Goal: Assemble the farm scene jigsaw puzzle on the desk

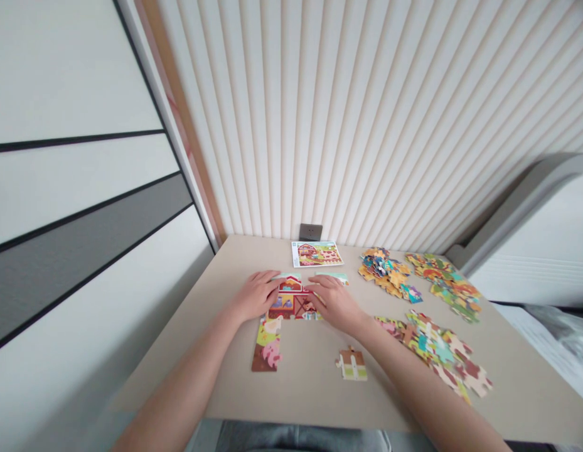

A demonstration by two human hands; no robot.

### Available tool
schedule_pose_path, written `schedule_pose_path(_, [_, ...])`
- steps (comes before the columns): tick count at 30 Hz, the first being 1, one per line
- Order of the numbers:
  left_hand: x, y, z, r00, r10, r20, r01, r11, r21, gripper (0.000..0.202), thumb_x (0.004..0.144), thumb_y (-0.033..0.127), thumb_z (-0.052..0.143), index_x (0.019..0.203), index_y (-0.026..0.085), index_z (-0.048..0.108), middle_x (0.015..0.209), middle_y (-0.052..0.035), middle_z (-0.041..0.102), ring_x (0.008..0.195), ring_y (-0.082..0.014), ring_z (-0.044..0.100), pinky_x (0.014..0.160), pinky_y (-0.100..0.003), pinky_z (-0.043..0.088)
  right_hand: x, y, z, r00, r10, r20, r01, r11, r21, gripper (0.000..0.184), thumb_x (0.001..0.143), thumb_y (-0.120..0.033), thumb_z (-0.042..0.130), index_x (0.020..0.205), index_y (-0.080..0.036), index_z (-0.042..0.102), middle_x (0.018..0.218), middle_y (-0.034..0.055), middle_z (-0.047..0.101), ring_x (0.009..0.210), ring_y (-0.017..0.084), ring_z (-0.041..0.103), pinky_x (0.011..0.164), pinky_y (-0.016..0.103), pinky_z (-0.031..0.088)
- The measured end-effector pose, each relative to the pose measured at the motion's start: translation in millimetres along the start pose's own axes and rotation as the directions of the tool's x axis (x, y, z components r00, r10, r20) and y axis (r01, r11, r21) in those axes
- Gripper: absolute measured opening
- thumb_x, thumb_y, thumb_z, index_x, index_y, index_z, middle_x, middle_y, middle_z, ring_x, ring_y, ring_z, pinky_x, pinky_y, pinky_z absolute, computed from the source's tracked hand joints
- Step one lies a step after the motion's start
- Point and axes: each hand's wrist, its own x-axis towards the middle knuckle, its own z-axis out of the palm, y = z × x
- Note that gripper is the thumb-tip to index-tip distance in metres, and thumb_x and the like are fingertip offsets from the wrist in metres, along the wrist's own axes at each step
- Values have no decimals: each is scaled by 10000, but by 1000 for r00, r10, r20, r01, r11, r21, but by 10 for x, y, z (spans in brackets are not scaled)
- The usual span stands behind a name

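A partly joined farm puzzle (291,302) with a red barn lies on the beige table (300,389). My left hand (256,294) lies flat on its left edge, fingers stretched out. My right hand (333,302) rests flat on its right side, fingers pointing left over the barn. A strip of joined pieces with a pig (268,344) runs down from the puzzle's lower left. One loose piece (352,364) lies in front of my right forearm.
A reference picture card (316,253) lies at the back by a wall socket (310,231). Heaps of loose pieces lie at the back right (388,271), far right (449,284) and near right (437,349). A slatted wall stands behind.
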Motion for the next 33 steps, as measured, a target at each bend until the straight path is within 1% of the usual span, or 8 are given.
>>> schedule_pose_path(2, [3,-5,-10,1000,6,1,-6,1000,-12,409,1049,299,423,1418,295,599,1478,-77,577,1356,-263,533,1156,-487,414,-212,90,-89,999,50,-7,-50,999,-12,274,1054,-272,495,1193,-265,731,1288,79,711,1228,234,621,1076,405,451])
schedule_pose_path(5, [7,-27,2,1000,13,3,-13,1000,-29,409,1050,311,424,1419,300,599,1490,-67,572,1372,-259,524,1162,-475,413,-426,343,-169,981,191,-19,-192,979,-71,275,1031,-245,506,1170,-249,743,1250,81,728,1195,229,642,1065,387,466])
schedule_pose_path(7, [9,-42,15,1000,17,3,-17,999,-33,414,1050,314,422,1427,305,593,1498,-60,568,1384,-254,516,1172,-469,404,-476,523,-176,962,269,-38,-272,956,-106,295,1023,-236,493,1179,-229,744,1254,93,727,1192,234,646,1070,389,465])
schedule_pose_path(10, [14,-53,23,1000,23,13,-23,999,-31,428,1045,308,426,1444,314,581,1505,-52,566,1393,-245,511,1179,-463,397,-461,687,-125,949,309,-64,-315,941,-123,346,1025,-223,456,1253,-204,716,1316,119,701,1240,243,619,1092,401,449])
schedule_pose_path(15, [21,-57,11,999,24,43,-23,999,-31,436,1064,330,391,1465,321,564,1539,-49,540,1423,-237,485,1187,-470,386,-450,668,-5,952,307,-23,-307,941,-144,356,1022,-242,474,1299,-231,697,1366,107,679,1277,249,592,1120,418,422])
schedule_pose_path(19, [24,-68,8,998,31,53,-28,999,-46,440,1069,342,386,1475,318,553,1542,-50,537,1427,-241,481,1194,-484,379,-506,634,6,953,304,8,-299,941,-158,376,1033,-261,466,1352,-241,664,1431,105,637,1337,254,555,1147,440,401])
schedule_pose_path(26, [-20,-120,-52,999,-21,-25,19,998,-52,410,1048,389,435,1392,284,631,1424,-76,618,1325,-267,556,1170,-480,413,-576,655,-42,964,268,7,-263,952,-155,400,1041,-277,458,1405,-247,623,1488,107,592,1377,263,523,1176,468,374])
schedule_pose_path(33, [-103,-167,-74,999,-16,49,18,999,-40,486,1018,490,516,1447,271,583,1494,-81,571,1342,-278,545,1166,-469,411,-616,626,0,968,250,18,-243,953,-183,457,1059,-266,425,1503,-243,529,1517,100,573,1396,264,501,1178,469,362])
